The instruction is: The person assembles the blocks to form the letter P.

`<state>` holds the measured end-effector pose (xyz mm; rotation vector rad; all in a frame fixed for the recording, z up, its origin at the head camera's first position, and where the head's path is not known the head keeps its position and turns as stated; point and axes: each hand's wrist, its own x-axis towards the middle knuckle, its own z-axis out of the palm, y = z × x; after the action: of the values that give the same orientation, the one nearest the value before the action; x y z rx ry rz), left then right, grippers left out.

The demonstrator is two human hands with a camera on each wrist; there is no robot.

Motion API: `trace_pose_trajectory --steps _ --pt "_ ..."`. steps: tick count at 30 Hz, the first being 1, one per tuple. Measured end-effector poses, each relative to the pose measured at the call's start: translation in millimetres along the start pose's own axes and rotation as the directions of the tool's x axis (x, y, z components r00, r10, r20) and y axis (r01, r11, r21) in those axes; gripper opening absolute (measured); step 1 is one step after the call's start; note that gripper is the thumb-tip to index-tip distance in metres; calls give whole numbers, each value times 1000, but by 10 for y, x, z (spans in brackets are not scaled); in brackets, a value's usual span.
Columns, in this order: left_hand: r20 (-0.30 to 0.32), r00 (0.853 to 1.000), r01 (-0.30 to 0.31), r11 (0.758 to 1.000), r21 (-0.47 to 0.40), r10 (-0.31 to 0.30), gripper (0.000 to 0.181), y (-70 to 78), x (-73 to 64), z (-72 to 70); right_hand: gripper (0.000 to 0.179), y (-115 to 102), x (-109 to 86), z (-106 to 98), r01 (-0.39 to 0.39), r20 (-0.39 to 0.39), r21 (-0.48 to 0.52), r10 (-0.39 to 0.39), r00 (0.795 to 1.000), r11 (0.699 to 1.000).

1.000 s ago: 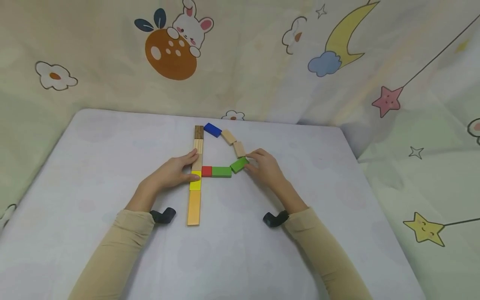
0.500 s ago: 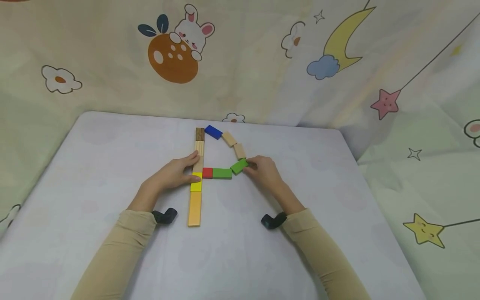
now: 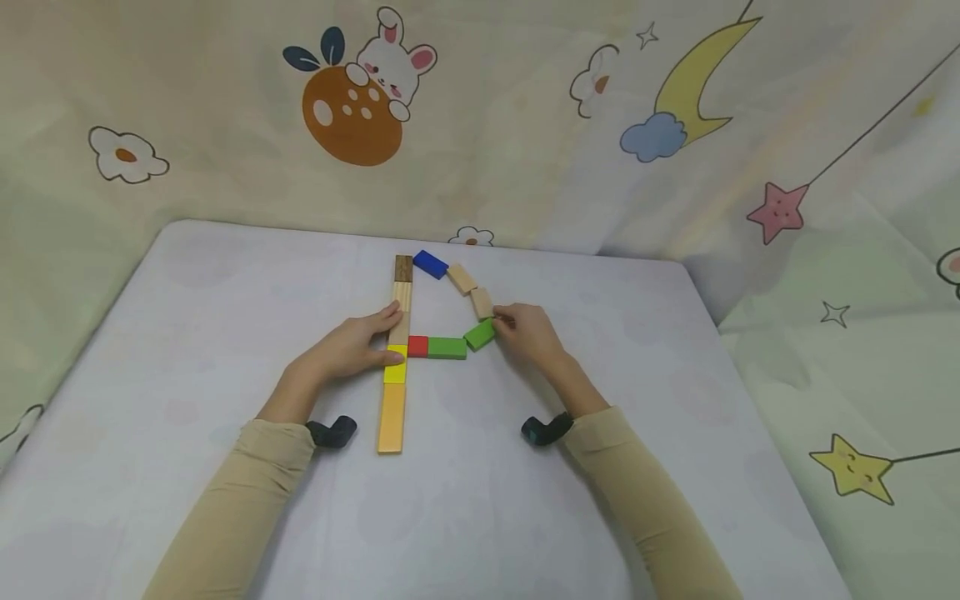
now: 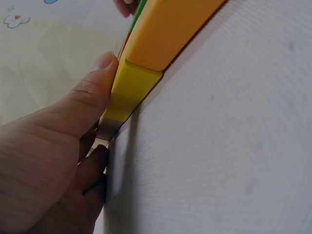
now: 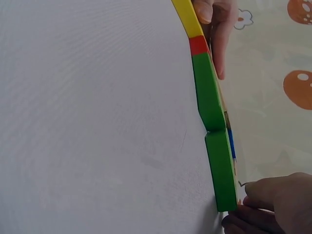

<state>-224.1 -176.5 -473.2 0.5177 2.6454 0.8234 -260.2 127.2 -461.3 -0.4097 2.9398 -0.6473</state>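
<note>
A column of wooden blocks runs away from me: orange [image 3: 392, 417], yellow [image 3: 394, 372], plain wood [image 3: 400, 327] and dark brown [image 3: 403, 268]. My left hand [image 3: 341, 346] rests its thumb on the yellow block's side and its fingertips on the plain wood part. A red block [image 3: 417, 347] and a green block [image 3: 447, 348] extend rightward from the column. Beyond them lies a tilted green block [image 3: 480, 334], its outer end pinched by my right hand's [image 3: 528, 333] thumb and fingers. Two plain blocks [image 3: 461, 279] and a blue block [image 3: 431, 264] curve back to the column's top.
The blocks lie flat on a white table [image 3: 225, 317]. Behind it hangs a patterned cloth [image 3: 495, 133] with cartoon prints. Dark camera mounts [image 3: 332, 432] sit at both wrists, close above the tabletop.
The tilted green block has shifted slightly left, closer to the flat green one. My right fingers have drawn together at its outer end. My left hand stays in place on the column.
</note>
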Motion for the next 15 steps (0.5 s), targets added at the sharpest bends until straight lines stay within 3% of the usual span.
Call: trace_pose_trajectory --steps 7,15 --pt "-5 1000 10 1000 -4 -10 85 59 -39 -27 34 -32 -33 -41 10 3 -4 -10 1000 1000" --pt "4 1000 -5 1000 -24 5 80 19 -25 -2 38 -29 -94 -97 -6 20 -7 6 1000 1000"
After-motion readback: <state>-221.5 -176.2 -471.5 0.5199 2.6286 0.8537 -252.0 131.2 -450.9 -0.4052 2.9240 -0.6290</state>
